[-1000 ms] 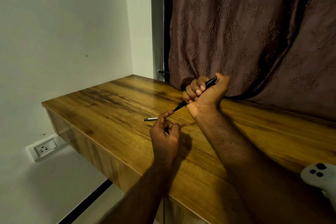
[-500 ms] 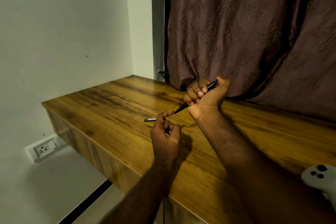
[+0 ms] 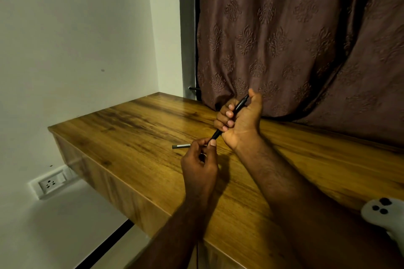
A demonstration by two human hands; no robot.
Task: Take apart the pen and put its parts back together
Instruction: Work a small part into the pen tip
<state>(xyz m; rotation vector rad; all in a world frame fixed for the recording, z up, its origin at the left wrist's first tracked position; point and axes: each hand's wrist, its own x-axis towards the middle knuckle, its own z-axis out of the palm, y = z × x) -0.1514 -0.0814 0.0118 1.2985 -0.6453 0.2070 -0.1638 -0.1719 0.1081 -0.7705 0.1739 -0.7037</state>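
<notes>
pen barrel [image 3: 235,113], black and slanted, sits clenched in the right hand [image 3: 242,119] above the wooden bench [image 3: 135,129]. left hand [image 3: 200,165] fingers [image 3: 212,143] pinch at the barrel's lower end; what they grip is hidden. a thin grey pen part [image 3: 181,146] lies on the bench just left of them.

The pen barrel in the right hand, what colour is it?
Black, a slim black pen barrel in the right hand; seen best in the head view.
</notes>
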